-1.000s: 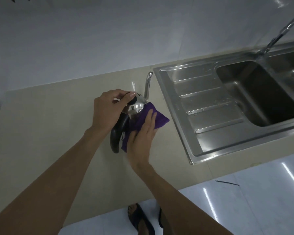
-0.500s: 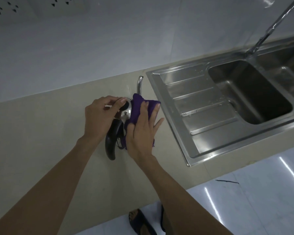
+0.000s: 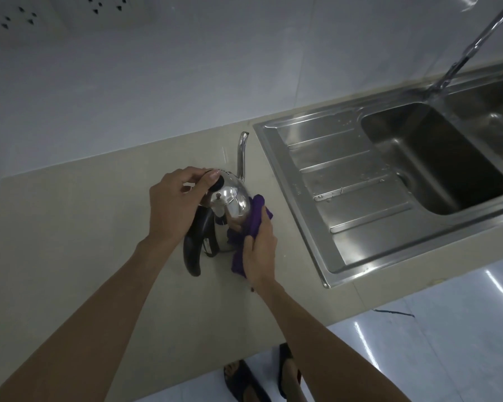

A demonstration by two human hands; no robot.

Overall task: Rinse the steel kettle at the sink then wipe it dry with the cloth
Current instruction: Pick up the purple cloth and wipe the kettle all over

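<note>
The steel kettle (image 3: pixel 233 205) stands upright on the beige counter (image 3: pixel 70 227), just left of the sink. It has a thin spout pointing away from me and a black handle toward me. My left hand (image 3: pixel 176 204) pinches the black lid knob on top. A purple cloth (image 3: pixel 251 224) is pressed against the kettle's right side by my right hand (image 3: pixel 259 248). The cloth hides the lower right of the kettle body.
The steel sink (image 3: pixel 346 175) with a ribbed drainboard and a deep basin lies to the right. Its tap (image 3: pixel 474 44) leans over the basin. Wall sockets (image 3: pixel 105 4) sit at the top left. The counter's front edge is close to my feet.
My right hand has slid the cloth from the top and front of the kettle down to its right side, uncovering the shiny dome. My left hand has stayed on the lid knob.
</note>
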